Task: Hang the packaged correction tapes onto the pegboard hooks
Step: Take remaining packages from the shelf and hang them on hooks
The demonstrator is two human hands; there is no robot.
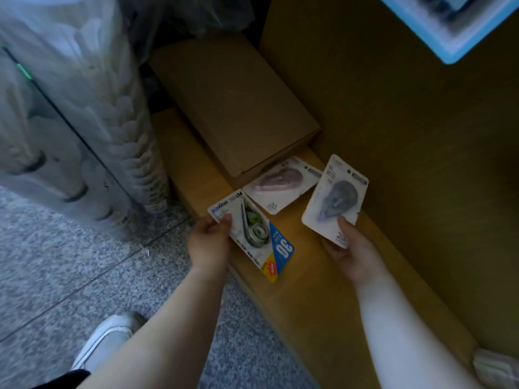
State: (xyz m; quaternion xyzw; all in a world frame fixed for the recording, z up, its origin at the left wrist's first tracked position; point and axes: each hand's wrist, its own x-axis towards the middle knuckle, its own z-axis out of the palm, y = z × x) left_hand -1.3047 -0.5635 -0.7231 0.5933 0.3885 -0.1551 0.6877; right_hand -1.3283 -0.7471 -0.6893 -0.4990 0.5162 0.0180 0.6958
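Left hand (209, 242) grips the green-tape pack (251, 234), right hand (351, 249) the blue-tape pack (335, 197), pink-tape pack (282, 183) lying between, beyond both.

Dimly lit corner. A floor (56, 262) of speckled grey stone tiles, crossed by dark seams, is shown at lower left; a small pale scrap (146, 251) is seen on it near one seam. A low wooden ledge (309, 299) is run diagonally from centre to lower right, and a plain wooden panel (407, 122) is raised behind it. A closed cardboard box (233, 108) is set on the far end of the ledge, beside the panel. At left, a tall stack wrapped in clear plastic (70, 108) is stood on the floor, just beside the ledge. A light-blue frame (455, 49) is cut off by the upper right corner.
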